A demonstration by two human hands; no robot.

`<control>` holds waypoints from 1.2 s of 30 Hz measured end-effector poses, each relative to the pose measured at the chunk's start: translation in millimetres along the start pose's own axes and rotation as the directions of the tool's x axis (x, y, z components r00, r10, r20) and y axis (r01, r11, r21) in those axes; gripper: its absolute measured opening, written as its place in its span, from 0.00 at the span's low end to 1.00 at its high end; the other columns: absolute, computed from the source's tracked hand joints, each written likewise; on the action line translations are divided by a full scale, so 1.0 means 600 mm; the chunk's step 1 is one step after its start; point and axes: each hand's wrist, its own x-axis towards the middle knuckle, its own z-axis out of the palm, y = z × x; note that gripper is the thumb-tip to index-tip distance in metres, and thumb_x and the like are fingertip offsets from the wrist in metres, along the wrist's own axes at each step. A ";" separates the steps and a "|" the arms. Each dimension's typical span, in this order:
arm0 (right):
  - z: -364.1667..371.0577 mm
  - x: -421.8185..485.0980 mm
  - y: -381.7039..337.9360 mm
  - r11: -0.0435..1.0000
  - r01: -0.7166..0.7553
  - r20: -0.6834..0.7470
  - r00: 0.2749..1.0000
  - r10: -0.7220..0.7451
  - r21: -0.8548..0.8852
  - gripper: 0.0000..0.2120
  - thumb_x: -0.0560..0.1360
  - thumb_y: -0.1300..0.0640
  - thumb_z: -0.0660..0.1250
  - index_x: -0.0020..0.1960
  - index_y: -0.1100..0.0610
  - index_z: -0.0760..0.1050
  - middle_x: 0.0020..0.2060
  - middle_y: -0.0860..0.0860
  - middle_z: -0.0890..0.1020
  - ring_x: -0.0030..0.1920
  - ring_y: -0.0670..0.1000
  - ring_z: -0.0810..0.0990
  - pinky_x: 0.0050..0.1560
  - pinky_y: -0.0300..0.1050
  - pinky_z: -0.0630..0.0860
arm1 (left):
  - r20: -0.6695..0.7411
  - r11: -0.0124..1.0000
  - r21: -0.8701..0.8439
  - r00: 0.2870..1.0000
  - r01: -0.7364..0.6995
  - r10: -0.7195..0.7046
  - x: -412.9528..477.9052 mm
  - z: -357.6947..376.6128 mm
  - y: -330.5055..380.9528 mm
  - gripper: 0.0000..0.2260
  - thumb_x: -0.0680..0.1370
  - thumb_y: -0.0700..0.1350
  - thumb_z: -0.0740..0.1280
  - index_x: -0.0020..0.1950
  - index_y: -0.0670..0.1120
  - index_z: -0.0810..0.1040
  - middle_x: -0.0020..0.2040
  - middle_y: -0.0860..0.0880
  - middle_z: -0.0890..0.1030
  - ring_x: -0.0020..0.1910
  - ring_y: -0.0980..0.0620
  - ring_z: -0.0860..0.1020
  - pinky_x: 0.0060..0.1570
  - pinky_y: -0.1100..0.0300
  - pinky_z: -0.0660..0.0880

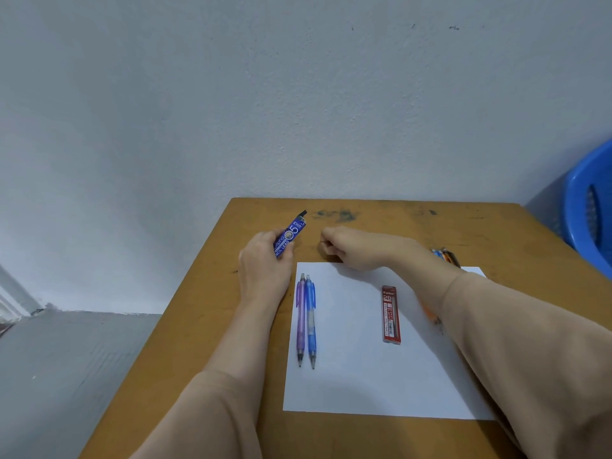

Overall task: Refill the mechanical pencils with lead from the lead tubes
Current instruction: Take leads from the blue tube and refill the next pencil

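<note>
My left hand [265, 263] grips a blue lead tube [291, 234] above the table's far left, its black cap end pointing up and away. To its right my right hand [351, 248] rests on the table with fingers pinched together; whether it holds anything is too small to tell. A purple mechanical pencil [300, 319] and a blue mechanical pencil [310, 321] lie side by side on the left of a white paper sheet [364, 376], tips toward me. A red lead tube [391, 314] lies flat on the sheet's right half. An orange pencil [430, 314] is partly hidden under my right forearm.
The wooden table [215, 326] stands against a grey wall, its left edge dropping to the floor. A few more pencils [445, 255] lie behind my right arm. A blue plastic basket [589, 210] stands at the far right.
</note>
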 end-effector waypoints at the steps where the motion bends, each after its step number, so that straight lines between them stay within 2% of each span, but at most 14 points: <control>1: -0.001 -0.005 0.002 1.000 -0.001 -0.003 1.000 0.002 0.022 0.12 0.73 0.71 0.52 0.41 0.55 0.63 0.36 0.49 0.69 0.36 0.49 0.62 0.36 0.43 0.61 | 0.002 1.000 0.001 1.000 0.002 -0.002 0.000 0.000 0.000 0.15 0.77 0.46 0.68 0.63 0.46 0.77 0.54 0.50 0.79 0.52 0.52 0.76 0.56 0.51 0.74; 3: -0.001 -0.014 0.005 0.998 0.000 -0.013 1.000 0.001 0.062 0.11 0.74 0.70 0.52 0.45 0.56 0.65 0.39 0.50 0.71 0.39 0.51 0.66 0.39 0.44 0.65 | 0.005 1.000 0.001 1.000 0.007 -0.007 0.000 0.000 0.001 0.15 0.77 0.46 0.68 0.63 0.46 0.76 0.55 0.50 0.79 0.53 0.52 0.76 0.56 0.51 0.75; 5: 0.003 -0.023 0.008 0.996 -0.024 -0.013 1.000 0.025 0.091 0.12 0.77 0.67 0.53 0.54 0.54 0.68 0.44 0.53 0.74 0.43 0.53 0.71 0.45 0.46 0.70 | 0.005 1.000 -0.001 1.000 0.008 -0.008 -0.001 0.001 0.002 0.15 0.77 0.46 0.68 0.63 0.46 0.76 0.55 0.50 0.79 0.53 0.52 0.76 0.56 0.51 0.75; 7: 0.006 -0.034 0.008 0.994 -0.056 -0.002 0.998 0.056 0.091 0.16 0.79 0.66 0.54 0.64 0.54 0.67 0.49 0.54 0.76 0.49 0.53 0.73 0.50 0.46 0.71 | 0.004 1.000 -0.003 1.000 0.001 -0.001 -0.001 0.001 0.002 0.15 0.77 0.46 0.68 0.63 0.46 0.77 0.54 0.49 0.80 0.52 0.52 0.76 0.56 0.51 0.74; 9: 0.007 -0.044 0.006 0.995 -0.061 -0.014 0.998 0.062 0.077 0.19 0.79 0.66 0.54 0.67 0.56 0.66 0.52 0.55 0.77 0.53 0.54 0.74 0.54 0.46 0.71 | 0.005 1.000 0.003 1.000 -0.003 0.003 -0.002 0.000 0.003 0.15 0.77 0.46 0.68 0.63 0.45 0.77 0.54 0.49 0.80 0.52 0.52 0.76 0.57 0.51 0.74; 12: 0.007 -0.061 -0.001 0.996 -0.044 -0.085 0.995 0.050 0.074 0.16 0.79 0.67 0.54 0.63 0.57 0.71 0.49 0.54 0.78 0.50 0.52 0.74 0.49 0.42 0.69 | 0.009 1.000 0.003 1.000 -0.009 0.009 -0.002 -0.001 0.005 0.15 0.77 0.46 0.68 0.63 0.45 0.77 0.55 0.49 0.80 0.52 0.52 0.76 0.57 0.50 0.74; 14: 0.008 -0.073 -0.007 0.994 -0.042 -0.135 0.989 0.055 0.098 0.14 0.80 0.65 0.55 0.59 0.56 0.74 0.53 0.54 0.78 0.53 0.52 0.75 0.52 0.42 0.70 | 0.013 1.000 0.004 1.000 -0.021 0.021 -0.003 0.000 0.005 0.15 0.77 0.46 0.68 0.63 0.45 0.77 0.54 0.49 0.80 0.52 0.52 0.76 0.57 0.51 0.74; 16: 0.009 -0.087 -0.014 0.989 -0.045 -0.174 0.982 0.070 0.139 0.13 0.80 0.64 0.55 0.57 0.55 0.76 0.52 0.53 0.78 0.52 0.51 0.75 0.52 0.43 0.72 | 0.018 1.000 -0.003 0.999 -0.030 0.030 -0.002 0.000 0.005 0.15 0.77 0.46 0.68 0.63 0.45 0.77 0.54 0.49 0.80 0.52 0.52 0.76 0.56 0.51 0.74; 20: 0.009 -0.110 -0.024 0.968 -0.041 -0.235 0.967 0.101 0.249 0.13 0.81 0.63 0.56 0.54 0.54 0.78 0.42 0.45 0.75 0.40 0.40 0.74 0.39 0.29 0.68 | 0.021 0.999 -0.005 0.999 -0.032 0.032 -0.002 0.002 0.003 0.15 0.77 0.46 0.68 0.62 0.45 0.77 0.54 0.49 0.80 0.51 0.52 0.76 0.55 0.51 0.74; 23: 0.012 -0.121 -0.032 0.947 -0.024 -0.277 0.954 0.117 0.320 0.13 0.81 0.63 0.57 0.53 0.53 0.79 0.39 0.43 0.75 0.35 0.34 0.73 0.35 0.27 0.67 | 0.022 0.999 0.004 0.999 -0.036 0.036 -0.003 0.003 0.004 0.15 0.77 0.47 0.68 0.63 0.45 0.77 0.54 0.49 0.80 0.51 0.53 0.76 0.55 0.52 0.75; 27: 0.024 -0.126 -0.035 0.919 -0.023 -0.340 0.925 0.169 0.395 0.12 0.80 0.63 0.59 0.54 0.53 0.80 0.38 0.40 0.74 0.37 0.37 0.73 0.36 0.25 0.67 | 0.038 0.997 0.014 0.996 -0.080 0.079 -0.005 0.004 0.005 0.15 0.77 0.46 0.68 0.62 0.46 0.77 0.53 0.50 0.80 0.50 0.53 0.75 0.54 0.53 0.75; 31: 0.024 -0.125 -0.029 0.875 -0.015 -0.381 0.897 0.226 0.484 0.11 0.79 0.64 0.61 0.50 0.53 0.80 0.34 0.44 0.75 0.31 0.33 0.72 0.34 0.26 0.67 | 0.053 0.991 0.023 0.990 -0.133 0.131 -0.006 0.005 0.008 0.14 0.76 0.46 0.68 0.62 0.45 0.77 0.52 0.51 0.80 0.50 0.54 0.76 0.53 0.55 0.74; 34: 0.024 -0.124 -0.022 0.781 0.005 -0.379 0.876 0.297 0.625 0.13 0.78 0.64 0.62 0.46 0.48 0.79 0.34 0.48 0.77 0.32 0.38 0.73 0.37 0.32 0.71 | 0.061 0.989 0.039 0.988 -0.146 0.143 -0.006 0.006 0.011 0.14 0.77 0.46 0.68 0.62 0.46 0.77 0.52 0.51 0.79 0.50 0.54 0.75 0.52 0.57 0.74; 36: 0.024 -0.125 -0.018 0.712 0.021 -0.373 0.862 0.343 0.702 0.14 0.78 0.66 0.63 0.45 0.48 0.79 0.34 0.49 0.78 0.32 0.40 0.74 0.36 0.32 0.72 | 0.064 0.986 0.042 0.985 -0.160 0.157 -0.007 0.005 0.013 0.14 0.77 0.46 0.68 0.62 0.45 0.77 0.52 0.50 0.79 0.50 0.54 0.75 0.51 0.58 0.74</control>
